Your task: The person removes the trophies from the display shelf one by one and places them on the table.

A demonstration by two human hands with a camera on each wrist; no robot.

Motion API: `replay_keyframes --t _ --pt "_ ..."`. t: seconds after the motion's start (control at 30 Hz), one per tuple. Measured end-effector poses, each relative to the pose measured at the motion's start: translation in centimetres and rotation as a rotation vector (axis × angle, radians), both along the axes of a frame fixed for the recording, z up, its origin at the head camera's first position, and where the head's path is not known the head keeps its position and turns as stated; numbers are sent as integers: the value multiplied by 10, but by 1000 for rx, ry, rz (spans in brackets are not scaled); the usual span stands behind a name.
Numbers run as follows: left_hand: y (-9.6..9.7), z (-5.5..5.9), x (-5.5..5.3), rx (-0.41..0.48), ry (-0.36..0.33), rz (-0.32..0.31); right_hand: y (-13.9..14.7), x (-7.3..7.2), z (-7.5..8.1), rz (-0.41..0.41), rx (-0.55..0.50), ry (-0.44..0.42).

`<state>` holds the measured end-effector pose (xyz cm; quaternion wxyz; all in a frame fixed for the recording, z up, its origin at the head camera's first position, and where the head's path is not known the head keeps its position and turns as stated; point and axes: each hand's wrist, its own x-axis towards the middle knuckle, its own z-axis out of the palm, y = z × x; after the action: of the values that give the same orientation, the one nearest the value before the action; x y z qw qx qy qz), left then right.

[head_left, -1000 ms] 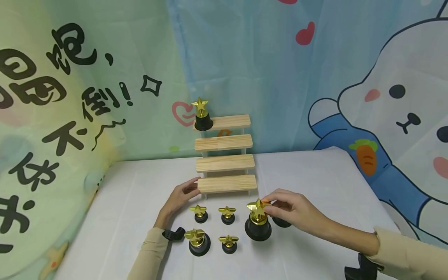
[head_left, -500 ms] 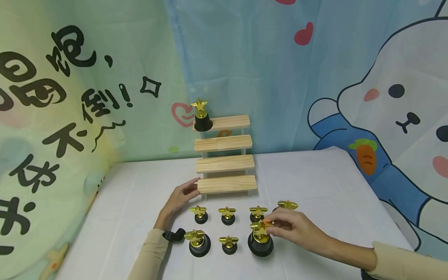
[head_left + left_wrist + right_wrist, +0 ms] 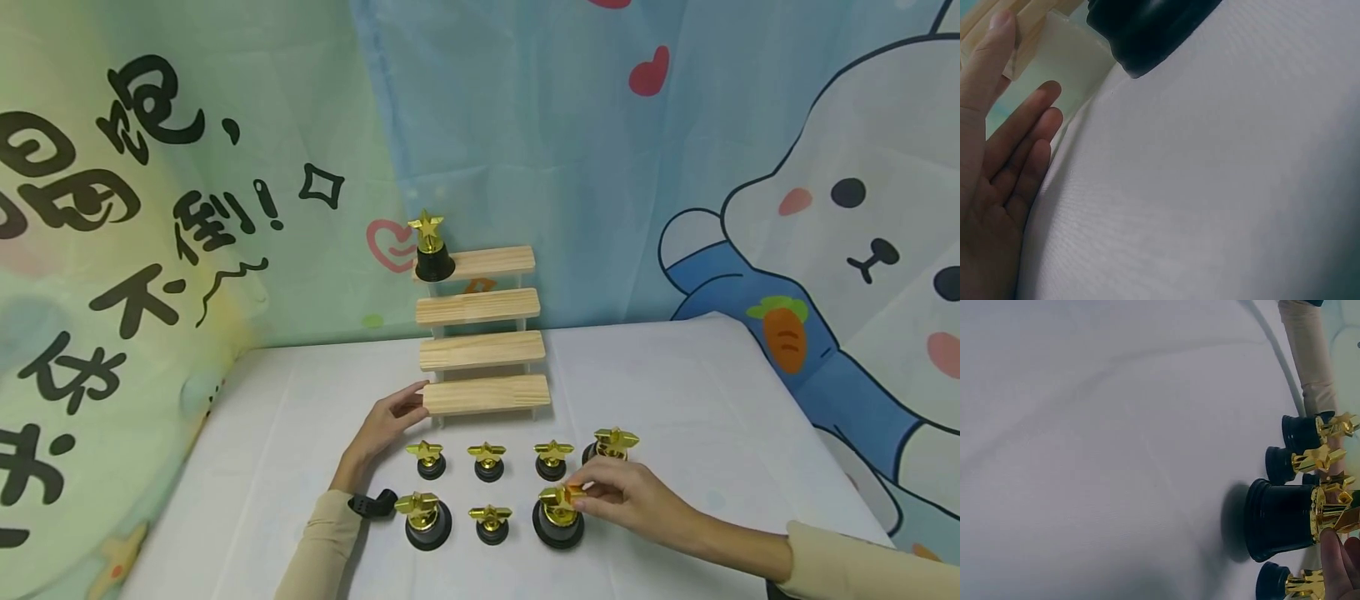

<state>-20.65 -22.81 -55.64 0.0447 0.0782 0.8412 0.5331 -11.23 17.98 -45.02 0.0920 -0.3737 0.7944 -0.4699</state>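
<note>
My right hand (image 3: pixel 637 497) pinches the golden star top of a large trophy (image 3: pixel 558 530) with a black base, at the right end of the front row. In the right wrist view this trophy (image 3: pixel 1282 515) is upright relative to the cloth, its base close over it with a shadow alongside. My left hand (image 3: pixel 384 429) holds the left end of the lowest board of a stepped wooden display shelf (image 3: pixel 486 395). The left wrist view has the thumb (image 3: pixel 999 47) on the board, the other fingers (image 3: pixel 1029 125) loosely extended below.
Left of the held trophy stand a small trophy (image 3: pixel 491 527) and a larger one (image 3: pixel 425 527). Behind them is a row with several small trophies and a larger one (image 3: pixel 611 444) at right. Another trophy (image 3: pixel 432 252) stands on the top board's left end. A printed curtain (image 3: pixel 585 167) hangs behind.
My right hand has brought the large trophy toward me, from beside the back row to the right end of the front row. My left hand stays at the shelf.
</note>
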Motion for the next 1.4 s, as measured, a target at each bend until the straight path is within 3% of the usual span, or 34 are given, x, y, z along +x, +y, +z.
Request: replay_keyframes --t 0.33,0.5,0.73,1.17,1.4 --pt "-1 0 0 8 6 -9 2 0 -13 62 -68 31" --pt "-1 0 1 0 4 -3 2 -2 -15 49 -32 41" --pt "-1 2 1 -5 -6 0 1 -3 -12 33 35 -47" --pt "2 0 4 18 -29 7 2 -3 -9 10 112 -122" --pt "1 2 3 21 -9 9 5 -3 -3 8 171 -153"
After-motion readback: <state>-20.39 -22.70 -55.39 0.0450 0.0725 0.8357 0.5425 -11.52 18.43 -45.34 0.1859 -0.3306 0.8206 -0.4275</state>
